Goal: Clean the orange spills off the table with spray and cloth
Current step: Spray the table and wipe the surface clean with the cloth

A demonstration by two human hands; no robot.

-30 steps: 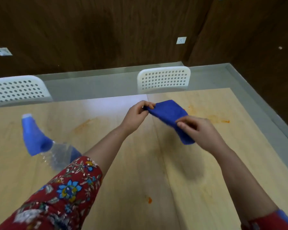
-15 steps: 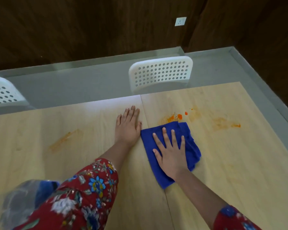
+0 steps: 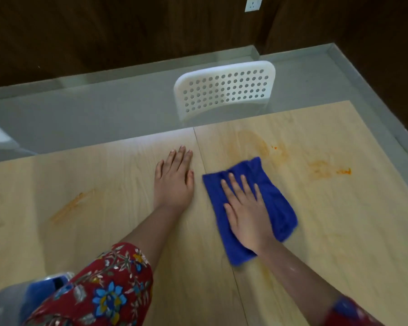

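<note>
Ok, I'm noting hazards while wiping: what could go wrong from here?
The blue cloth may smear the faint orange film wider instead of lifting it. The orange streak left of the left hand could get missed. The spray bottle by the left sleeve could be knocked.

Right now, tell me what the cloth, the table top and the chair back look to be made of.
Cloth: soft blue fabric, probably microfibre or terry; fuzzy matte pile, folds under the right hand.
Table top: pale wood-look board, likely laminate or veneer; printed-looking grain, slight sheen, a straight seam between panels.
Chair back: white moulded plastic, by its smooth gloss and punched round holes.
</note>
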